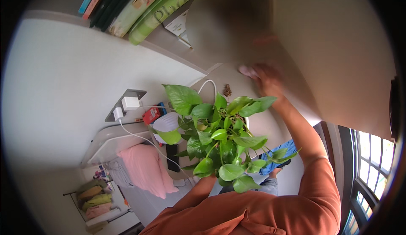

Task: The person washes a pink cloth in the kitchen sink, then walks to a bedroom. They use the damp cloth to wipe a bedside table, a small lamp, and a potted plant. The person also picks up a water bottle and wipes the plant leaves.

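Note:
My right hand (268, 79) is stretched forward over a beige shelf top (253, 89), blurred, with its fingers on a pale pink cloth (248, 71) that lies against the surface. A leafy green potted plant (222, 140) fills the middle of the view, close to my chest; a bit of its white pot (247, 123) shows between the leaves. My left forearm (204, 189) runs up beneath the foliage, and the left hand is hidden behind the leaves. Near the pink cloth sits a small clump of brown dried matter (227, 90).
Upright books (152, 16) stand on a shelf at the upper left. White chargers (130, 103) with cables are plugged into a wall socket strip. A red box (151, 115), a white fluted object (166, 122) and a dark phone (172, 157) lie left of the plant, near a pink pillow (146, 168).

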